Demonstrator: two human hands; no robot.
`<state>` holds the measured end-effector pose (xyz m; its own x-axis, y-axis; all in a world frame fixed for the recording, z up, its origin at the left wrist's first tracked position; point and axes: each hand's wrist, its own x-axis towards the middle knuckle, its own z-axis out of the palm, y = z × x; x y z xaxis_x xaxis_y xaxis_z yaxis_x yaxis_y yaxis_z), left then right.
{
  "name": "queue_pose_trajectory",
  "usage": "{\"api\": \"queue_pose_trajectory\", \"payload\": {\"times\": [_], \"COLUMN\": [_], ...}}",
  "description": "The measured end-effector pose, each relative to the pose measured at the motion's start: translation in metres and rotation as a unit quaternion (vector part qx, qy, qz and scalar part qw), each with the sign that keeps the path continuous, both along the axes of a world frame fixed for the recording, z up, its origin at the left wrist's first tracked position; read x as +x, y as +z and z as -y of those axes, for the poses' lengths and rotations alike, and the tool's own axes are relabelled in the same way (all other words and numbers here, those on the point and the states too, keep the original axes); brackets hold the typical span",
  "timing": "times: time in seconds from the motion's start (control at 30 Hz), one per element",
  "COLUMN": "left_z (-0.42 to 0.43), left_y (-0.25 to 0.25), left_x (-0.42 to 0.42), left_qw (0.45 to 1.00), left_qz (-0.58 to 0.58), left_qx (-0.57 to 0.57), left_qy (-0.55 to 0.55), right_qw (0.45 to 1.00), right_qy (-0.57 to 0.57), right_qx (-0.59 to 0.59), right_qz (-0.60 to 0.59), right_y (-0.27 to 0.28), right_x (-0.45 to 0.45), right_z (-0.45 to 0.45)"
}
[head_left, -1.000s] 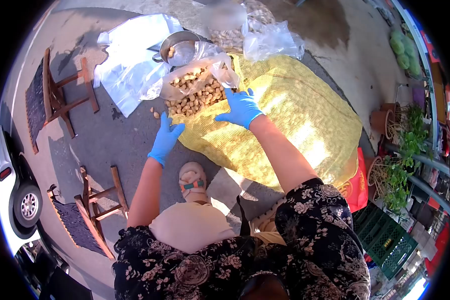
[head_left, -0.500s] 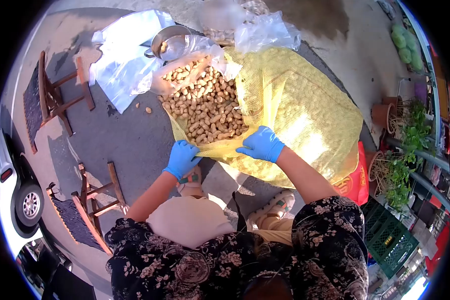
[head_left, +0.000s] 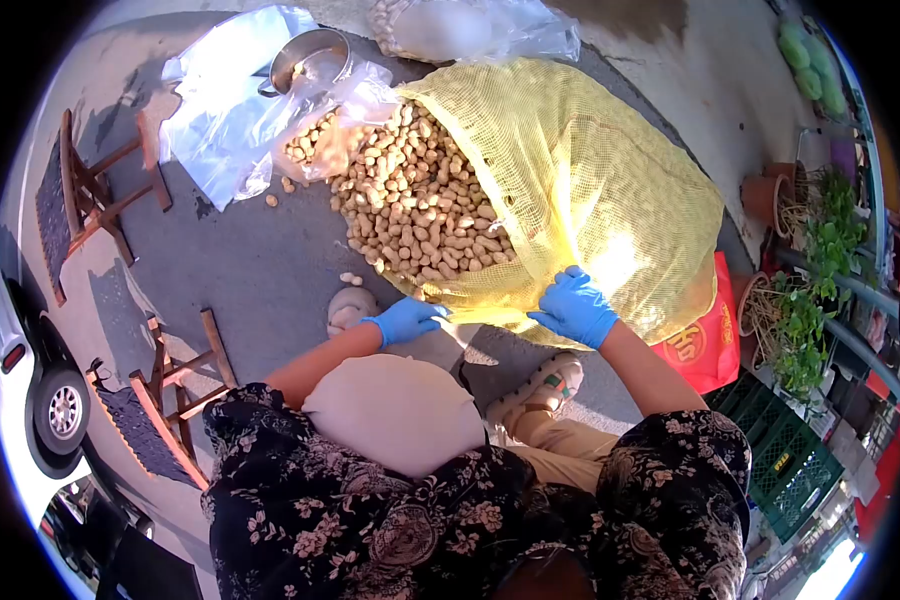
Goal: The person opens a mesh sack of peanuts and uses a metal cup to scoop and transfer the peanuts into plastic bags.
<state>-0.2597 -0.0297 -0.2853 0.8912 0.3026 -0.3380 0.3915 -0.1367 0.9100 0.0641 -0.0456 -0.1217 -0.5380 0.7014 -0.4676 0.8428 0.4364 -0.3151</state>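
Observation:
A large yellow mesh sack (head_left: 620,190) lies on its side with its mouth facing left. Unshelled peanuts (head_left: 420,205) are heaped in and around that mouth. My left hand (head_left: 407,321), in a blue glove, grips the sack's near edge below the heap. Farther right, my right hand (head_left: 576,308), gloved too, is closed on a bunched fold of the same mesh. Between both hands the edge is drawn taut. A clear plastic bag (head_left: 315,140) holding some peanuts touches the heap's upper left side.
A metal pot (head_left: 310,60) rests on white plastic sheeting (head_left: 215,110). Folding stools (head_left: 90,195) stand at the left, near a parked car (head_left: 30,390). On the right are a red bag (head_left: 705,340), green crates (head_left: 785,460) and potted plants (head_left: 765,205). Another filled plastic bag (head_left: 470,30) lies behind.
Both hands have shifted right and slightly down with the sack's edge. More mesh is gathered at my right hand. The peanut heap has spread, and a few peanuts lie on the ground by my foot.

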Motion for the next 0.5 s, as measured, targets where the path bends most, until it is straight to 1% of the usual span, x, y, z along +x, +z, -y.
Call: {"api": "queue_pose_trajectory", "payload": {"times": [0.1, 0.17, 0.23, 0.3, 0.33, 0.37, 0.43, 0.5], "left_z": [-0.011, -0.008, -0.011, -0.008, -0.009, -0.010, -0.009, -0.015], "left_y": [0.027, 0.019, 0.011, 0.011, 0.013, 0.014, 0.016, 0.020], "left_x": [0.030, 0.037, 0.037, 0.033, 0.033, 0.033, 0.031, 0.031], "left_qw": [0.993, 0.987, 0.982, 0.990, 0.992, 0.993, 0.994, 0.994], "left_qz": [-0.018, -0.011, -0.005, 0.022, 0.027, 0.035, 0.051, 0.070], "left_qx": [0.006, 0.000, 0.015, -0.027, -0.042, -0.057, -0.048, -0.037], "left_qy": [-0.113, -0.160, -0.186, -0.138, -0.119, -0.100, -0.083, -0.072], "right_qw": [1.000, 0.998, 0.987, 0.960, 0.936, 0.867, 0.869, 0.872], "right_qy": [-0.022, -0.055, -0.093, -0.259, -0.340, -0.482, -0.493, -0.480], "right_qx": [-0.001, 0.021, 0.090, 0.044, 0.019, -0.019, 0.017, 0.091], "right_qz": [0.015, -0.014, -0.093, -0.093, -0.092, -0.127, -0.042, -0.025], "right_y": [0.010, -0.004, -0.016, -0.026, -0.030, -0.036, -0.015, -0.025], "right_x": [0.043, 0.067, 0.071, 0.067, 0.064, 0.056, 0.037, 0.031], "right_z": [0.020, 0.032, 0.026, 0.020, 0.016, 0.012, -0.018, -0.029]}}
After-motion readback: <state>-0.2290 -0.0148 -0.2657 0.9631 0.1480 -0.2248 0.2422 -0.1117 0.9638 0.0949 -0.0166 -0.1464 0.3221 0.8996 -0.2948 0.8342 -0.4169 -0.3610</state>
